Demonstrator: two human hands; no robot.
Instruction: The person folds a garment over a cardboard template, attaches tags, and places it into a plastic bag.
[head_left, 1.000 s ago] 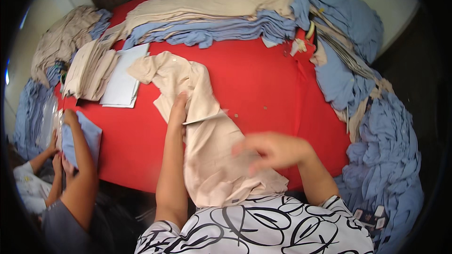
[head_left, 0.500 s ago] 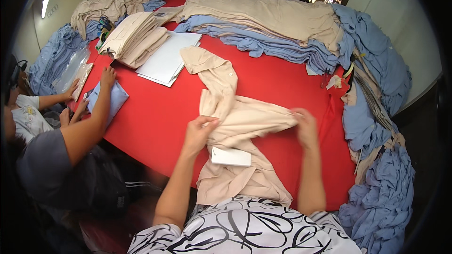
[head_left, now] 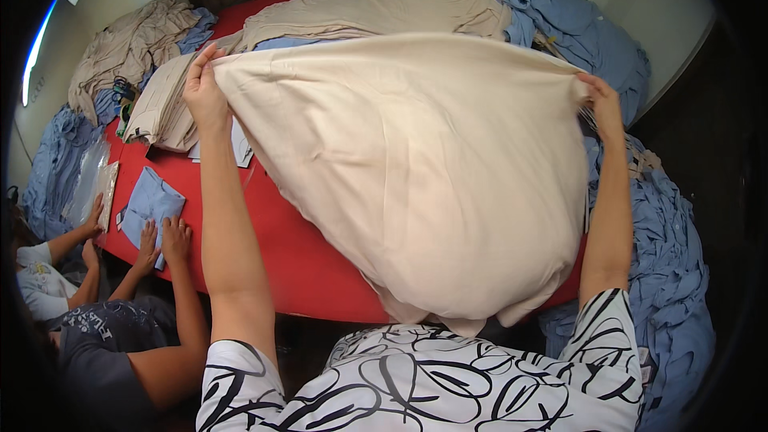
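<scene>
A beige shirt (head_left: 424, 184) is spread wide in the air, billowing between my raised hands. My left hand (head_left: 206, 90) pinches one corner of it at the upper left, in front of the folded stack. At the upper right, my right hand (head_left: 602, 106) grips a bunched part of the opposite edge. The cloth slopes down toward me, its lower end hanging near the table's front edge. It covers much of the red table (head_left: 308, 260). The small white box seen earlier is out of sight.
Folded beige shirts (head_left: 164, 104) and white sheets (head_left: 241, 146) lie left. Beige garments (head_left: 368, 12) line the back; blue garments (head_left: 668, 264) heap up right. At left, a co-worker's hands (head_left: 164, 242) rest by a folded blue shirt (head_left: 156, 196); another person's hand (head_left: 96, 214) touches a packet.
Both my hands have risen and moved far apart, stretching the bunched shirt into an open sheet. My view has shifted. The co-worker's blue shirt now lies flat under their hands.
</scene>
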